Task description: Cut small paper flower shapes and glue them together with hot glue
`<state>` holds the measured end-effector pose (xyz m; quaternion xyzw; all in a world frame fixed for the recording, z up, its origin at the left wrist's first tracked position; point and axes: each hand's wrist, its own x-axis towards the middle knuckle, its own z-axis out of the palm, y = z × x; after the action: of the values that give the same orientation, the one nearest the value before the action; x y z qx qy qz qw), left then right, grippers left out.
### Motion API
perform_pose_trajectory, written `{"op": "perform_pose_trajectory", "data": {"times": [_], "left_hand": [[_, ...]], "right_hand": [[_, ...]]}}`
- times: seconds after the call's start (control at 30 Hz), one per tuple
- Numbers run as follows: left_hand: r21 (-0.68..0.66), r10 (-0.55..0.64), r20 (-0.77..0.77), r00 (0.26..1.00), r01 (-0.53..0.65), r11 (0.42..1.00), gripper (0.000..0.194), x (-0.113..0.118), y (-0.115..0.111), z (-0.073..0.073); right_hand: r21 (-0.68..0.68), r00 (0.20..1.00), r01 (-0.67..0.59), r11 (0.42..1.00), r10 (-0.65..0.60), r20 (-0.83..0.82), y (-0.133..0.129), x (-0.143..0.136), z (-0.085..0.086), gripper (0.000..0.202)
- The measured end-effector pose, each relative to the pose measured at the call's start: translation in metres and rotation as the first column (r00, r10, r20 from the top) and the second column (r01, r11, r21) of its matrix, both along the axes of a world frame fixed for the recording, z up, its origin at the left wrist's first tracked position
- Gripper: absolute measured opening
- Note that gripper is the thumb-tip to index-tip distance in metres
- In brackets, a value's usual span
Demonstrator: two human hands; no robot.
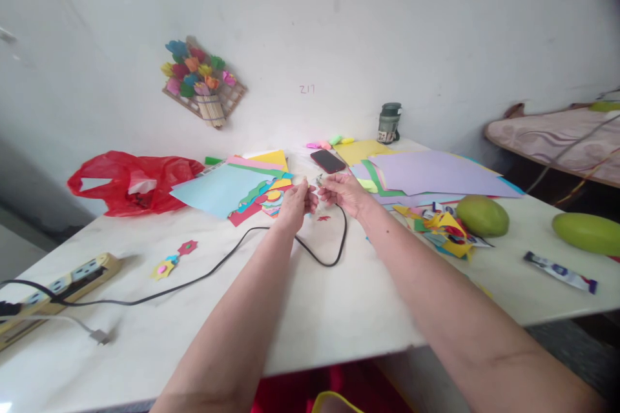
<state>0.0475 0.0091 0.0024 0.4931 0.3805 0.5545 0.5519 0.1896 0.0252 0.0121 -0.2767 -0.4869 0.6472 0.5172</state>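
My left hand [296, 205] and my right hand [343, 192] are close together over the middle of the table, fingertips almost meeting. Both are pinched closed. A tiny greyish-green bit shows at the right fingertips, too small to name. What the left fingers hold is hidden. Just below the hands lies a small red paper cutout [323, 218]. A black cord [334, 263] loops on the table beneath them. Left of my left hand are colourful paper cutouts [259, 199]. Behind the hands rests a dark phone [328, 161].
Coloured sheets lie left [217, 188] and right [431, 173]. A red plastic bag [130, 181], paper flowers [188, 248] and a power strip [72, 290] are at left. Paper scraps [448, 232], green mangoes [483, 216], a glue tube [560, 272] and a bottle [389, 122] stand or lie right.
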Motion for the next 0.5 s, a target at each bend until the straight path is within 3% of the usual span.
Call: {"op": "perform_pose_trajectory", "data": {"times": [0.3, 0.5], "left_hand": [[0.008, 0.018, 0.012, 1.000, -0.018, 1.000, 0.048, -0.0014, 0.0020, -0.0028], [-0.005, 0.015, 0.008, 1.000, -0.015, 1.000, 0.048, -0.0012, 0.0012, -0.0026]], "right_hand": [[0.017, 0.995, -0.089, 0.996, 0.090, -0.048, 0.0018, 0.0028, -0.0028, 0.022], [-0.013, 0.998, 0.011, 1.000, -0.012, -0.062, 0.0021, -0.0039, -0.0024, 0.027]]}}
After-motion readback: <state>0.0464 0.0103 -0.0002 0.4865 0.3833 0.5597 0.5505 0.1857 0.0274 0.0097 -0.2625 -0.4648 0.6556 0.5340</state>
